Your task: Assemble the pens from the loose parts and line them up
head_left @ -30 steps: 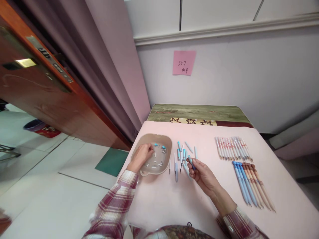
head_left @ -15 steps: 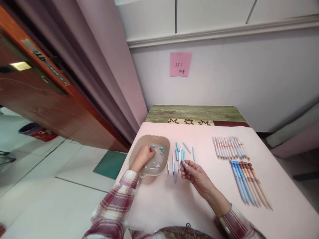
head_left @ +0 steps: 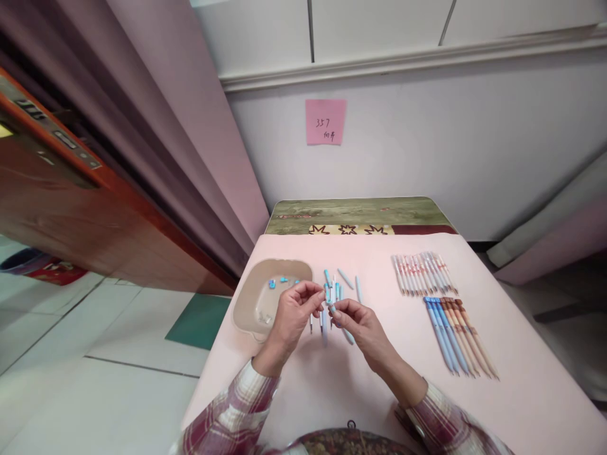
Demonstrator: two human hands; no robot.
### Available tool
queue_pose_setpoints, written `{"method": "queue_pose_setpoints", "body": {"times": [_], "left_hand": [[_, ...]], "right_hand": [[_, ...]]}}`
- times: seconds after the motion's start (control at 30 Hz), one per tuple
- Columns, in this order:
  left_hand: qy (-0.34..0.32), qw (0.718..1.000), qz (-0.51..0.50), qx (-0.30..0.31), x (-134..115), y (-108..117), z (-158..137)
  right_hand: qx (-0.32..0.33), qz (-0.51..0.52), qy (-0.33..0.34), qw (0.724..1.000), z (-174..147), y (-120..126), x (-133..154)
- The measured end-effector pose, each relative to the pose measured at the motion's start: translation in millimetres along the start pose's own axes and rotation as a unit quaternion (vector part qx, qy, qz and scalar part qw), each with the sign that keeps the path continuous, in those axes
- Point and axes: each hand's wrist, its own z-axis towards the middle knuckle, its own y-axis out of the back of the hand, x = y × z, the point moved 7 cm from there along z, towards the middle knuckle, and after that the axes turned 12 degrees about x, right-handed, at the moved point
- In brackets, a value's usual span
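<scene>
My left hand (head_left: 300,313) is closed in a pinch near the basin's right side; whatever sits between its fingertips is too small to make out. Facing it, my right hand (head_left: 363,325) pinches a light blue pen part (head_left: 332,308), and the fingertips of both hands almost meet there. Behind and below the hands lie loose pen parts: white refills (head_left: 312,323), blue upper pieces (head_left: 327,277) and pale blue barrels (head_left: 345,279), some partly covered by my fingers. The beige basin (head_left: 244,297) holds small blue pieces (head_left: 283,279) and small clear or white bits (head_left: 265,318).
On the right of the pink-covered table (head_left: 389,392) lies a row of white-and-red patterned pens (head_left: 422,275). Nearer me is a row of blue and brown pens (head_left: 459,338). A pink note (head_left: 325,122) is stuck to the wall behind. A wooden door (head_left: 104,221) stands at left.
My left hand has left the basin and come right to meet my right hand. The right hand keeps its pinch on the blue pen part. The view has shifted slightly right.
</scene>
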Motion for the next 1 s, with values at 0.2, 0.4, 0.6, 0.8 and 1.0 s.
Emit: {"method": "queue_pose_setpoints", "body": {"times": [0.2, 0.4, 0.6, 0.8, 1.0], "left_hand": [[-0.004, 1.000, -0.010, -0.024, -10, 5, -2], [-0.003, 1.000, 0.009, 0.012, -4, 0, -2], [-0.006, 0.999, 0.040, 0.021, 0, 1, -2], [-0.009, 0.998, 0.055, 0.041, -1, -7, -5], [-0.026, 0.998, 0.055, 0.030, -17, -5, -12]], "right_hand": [[0.000, 0.004, -0.010, 1.000, -1, -1, -2], [0.006, 0.008, 0.002, 1.000, -1, -2, -2], [0.007, 0.023, 0.012, 1.000, -2, -2, 1], [0.010, 0.016, 0.032, 0.999, -1, -1, 5], [0.001, 0.004, 0.049, 0.999, -3, 1, 7]]}}
